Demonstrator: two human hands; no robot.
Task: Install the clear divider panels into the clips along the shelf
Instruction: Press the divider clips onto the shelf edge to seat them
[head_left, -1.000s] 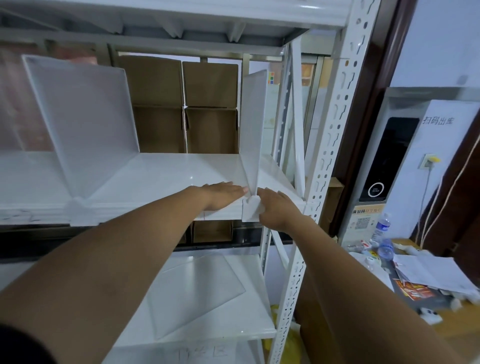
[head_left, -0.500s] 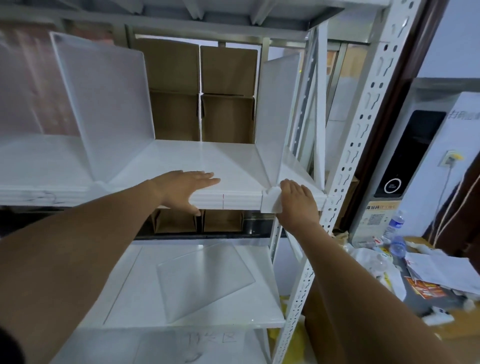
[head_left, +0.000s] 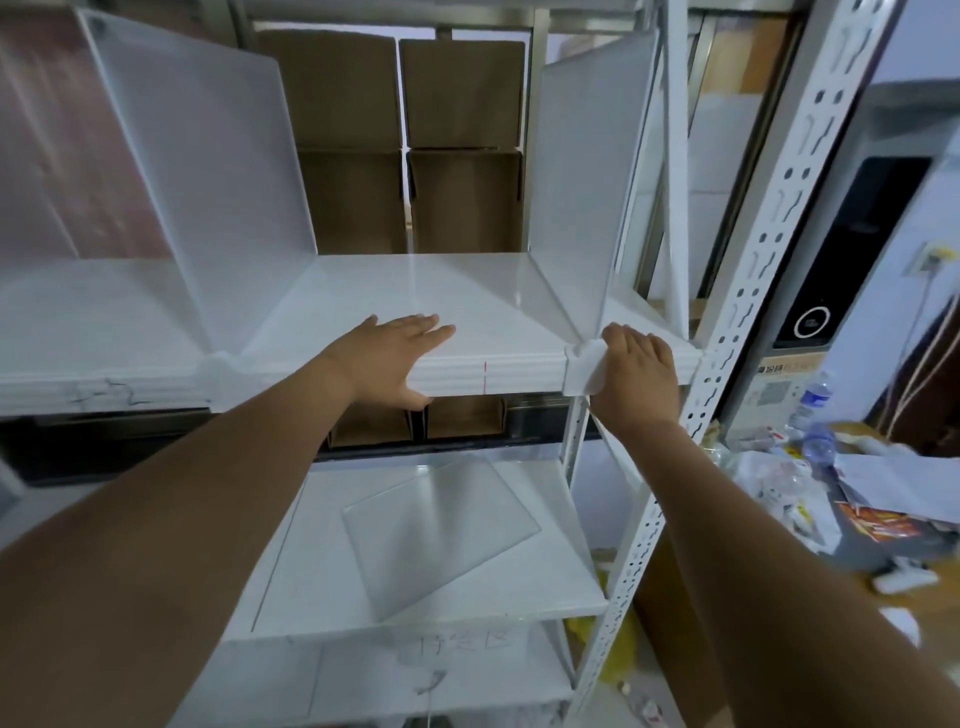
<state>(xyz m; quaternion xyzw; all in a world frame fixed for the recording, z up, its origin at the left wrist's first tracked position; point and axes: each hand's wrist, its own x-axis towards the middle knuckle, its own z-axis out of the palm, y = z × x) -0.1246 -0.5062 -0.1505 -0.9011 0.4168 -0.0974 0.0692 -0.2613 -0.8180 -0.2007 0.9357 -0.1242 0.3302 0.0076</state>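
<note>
Two frosted clear divider panels stand upright on the white shelf (head_left: 441, 291). The left panel (head_left: 208, 171) sits in a white clip (head_left: 221, 366) at the front edge. The right panel (head_left: 582, 182) stands in another white clip (head_left: 584, 371). My right hand (head_left: 639, 379) holds that clip from its right side, fingers over the shelf edge at the panel's foot; its thumb is hidden. My left hand (head_left: 387, 358) rests flat on the shelf's front edge between the two panels, thumb under the lip. A loose clear panel (head_left: 441, 535) lies flat on the lower shelf (head_left: 311, 571).
Brown cardboard boxes (head_left: 405, 145) stand behind the shelf. A perforated white upright (head_left: 748, 291) frames the rack on the right. Beyond it a low surface holds papers (head_left: 893, 488) and water bottles (head_left: 815, 415), with a white kiosk (head_left: 841, 249) behind.
My left hand has slid left along the shelf edge, away from the right panel, and its thumb now hooks under the lip. My right hand stays at the right clip.
</note>
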